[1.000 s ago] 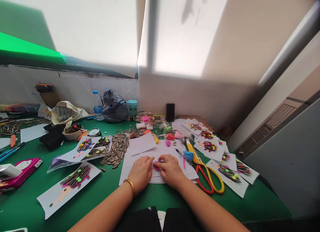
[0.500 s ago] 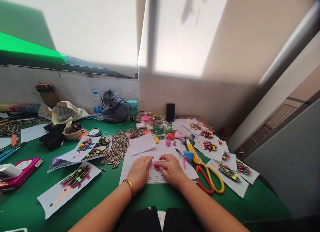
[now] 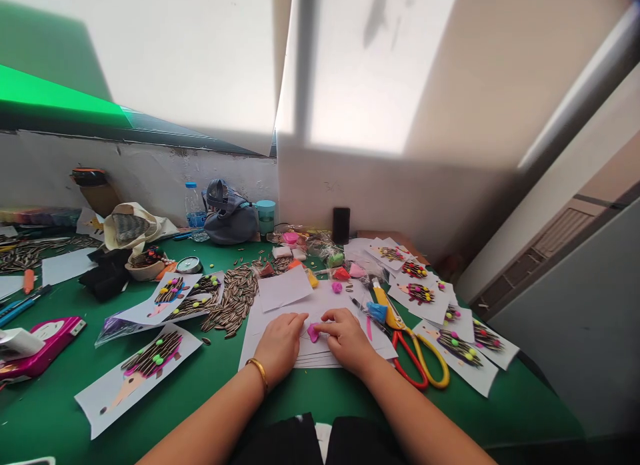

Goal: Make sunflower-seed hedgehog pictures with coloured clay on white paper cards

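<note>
A flattened piece of magenta modelling clay [image 3: 313, 332] lies on white paper [image 3: 310, 359] in front of me. My right hand [image 3: 346, 338] touches its right edge with an outstretched index finger, the other fingers partly curled; it grips nothing. My left hand [image 3: 280, 345], with a gold bangle at the wrist, rests flat on the paper to the left of the clay, fingers stretched out. Above the hands a smaller blank white card [image 3: 285, 289] lies on the paper. A small magenta clay ball [image 3: 337, 287] sits farther back.
Sunflower seeds [image 3: 233, 298] are heaped at left of the paper. Scissors [image 3: 410, 345] and a blue clay packet [image 3: 377, 311] lie at right. Hedgehog cards [image 3: 420, 298] are spread on the right, another hedgehog card [image 3: 140, 375] on the left. A phone [image 3: 341, 225] leans on the wall.
My right hand has shifted slightly right, and its index finger now covers less of the clay. The clay looks a little broader. My left hand stays put.
</note>
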`<state>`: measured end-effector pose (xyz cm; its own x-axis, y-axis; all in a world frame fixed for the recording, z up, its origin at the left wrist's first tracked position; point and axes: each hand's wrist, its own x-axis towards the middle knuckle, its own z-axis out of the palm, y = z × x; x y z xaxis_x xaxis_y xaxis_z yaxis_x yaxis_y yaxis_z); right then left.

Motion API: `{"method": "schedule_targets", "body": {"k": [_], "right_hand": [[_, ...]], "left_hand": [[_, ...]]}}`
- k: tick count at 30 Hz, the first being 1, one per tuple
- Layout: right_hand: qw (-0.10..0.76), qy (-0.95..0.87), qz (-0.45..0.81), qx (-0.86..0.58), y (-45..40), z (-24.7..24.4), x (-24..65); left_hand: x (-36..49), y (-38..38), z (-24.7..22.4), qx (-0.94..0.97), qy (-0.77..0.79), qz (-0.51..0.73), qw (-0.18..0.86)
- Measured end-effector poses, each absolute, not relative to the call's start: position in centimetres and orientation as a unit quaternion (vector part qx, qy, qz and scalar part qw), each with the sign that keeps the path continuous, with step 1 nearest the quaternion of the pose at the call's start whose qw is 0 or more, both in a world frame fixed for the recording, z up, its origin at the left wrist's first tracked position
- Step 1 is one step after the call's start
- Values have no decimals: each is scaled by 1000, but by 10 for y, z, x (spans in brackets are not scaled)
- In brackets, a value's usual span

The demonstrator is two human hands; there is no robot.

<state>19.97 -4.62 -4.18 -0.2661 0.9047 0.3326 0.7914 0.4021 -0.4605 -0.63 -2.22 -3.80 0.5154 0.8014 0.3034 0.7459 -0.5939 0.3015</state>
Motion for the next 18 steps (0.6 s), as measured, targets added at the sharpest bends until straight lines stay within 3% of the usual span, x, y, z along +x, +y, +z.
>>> {"method": "schedule_targets", "body": {"k": [4, 18], "right_hand": [[243, -802, 89, -538, -51, -37, 199], [284, -794, 111, -526, -46, -44, 203]], "left_hand": [[-6, -22, -38, 868, 444, 210, 67], [-7, -25, -31, 878, 420, 218, 77]]}}
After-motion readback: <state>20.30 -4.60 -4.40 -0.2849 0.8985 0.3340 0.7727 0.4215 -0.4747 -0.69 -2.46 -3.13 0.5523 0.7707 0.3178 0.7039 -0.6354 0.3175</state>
